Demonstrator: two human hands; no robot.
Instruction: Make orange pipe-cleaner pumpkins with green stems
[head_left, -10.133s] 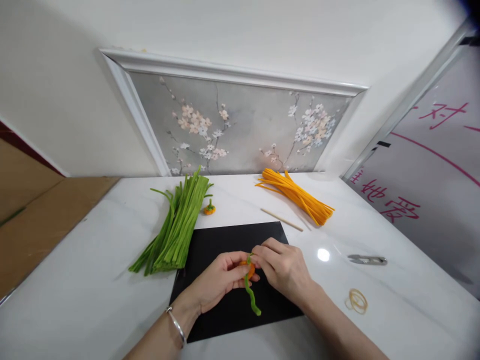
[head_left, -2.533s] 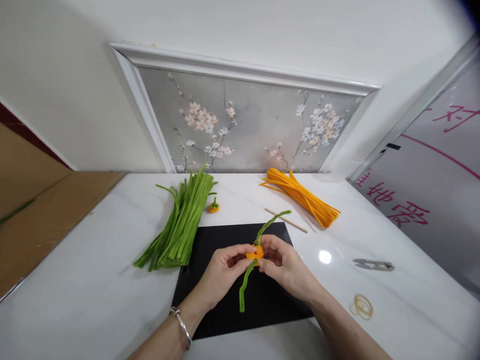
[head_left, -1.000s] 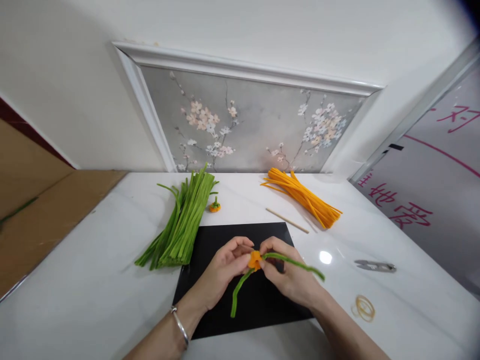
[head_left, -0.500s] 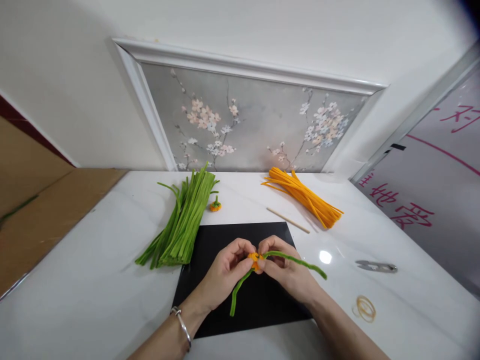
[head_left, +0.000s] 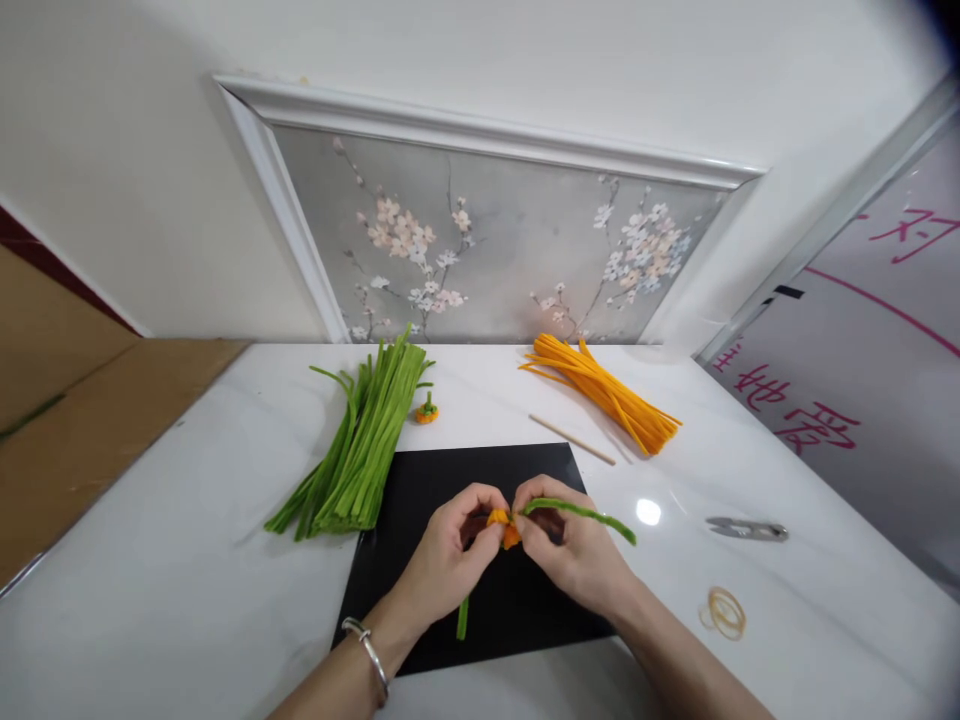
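Observation:
Above the black mat (head_left: 420, 590), my left hand (head_left: 459, 545) pinches a small orange fuzzy piece (head_left: 511, 537) from the left. My right hand (head_left: 566, 545) is closed at its right side, with a green stem (head_left: 585, 512) sticking out to the right from its fingertips. Another green end (head_left: 462, 618) hangs below my left hand. The fingertips of both hands nearly meet and hide part of the orange piece. A small orange piece with a green stem (head_left: 427, 410) rests behind the mat.
Green stems (head_left: 367, 440) lie in a bundle at the left, orange stems (head_left: 607, 390) at the back right. A thin stick (head_left: 571, 440), snips (head_left: 748, 529) and rubber bands (head_left: 726, 613) lie on the white table (head_left: 187, 560). Cardboard (head_left: 112, 420) is far left.
My left hand has turned a little and covers more of the lower green end. The right-hand green stem has shifted slightly left. The whole view has moved a little.

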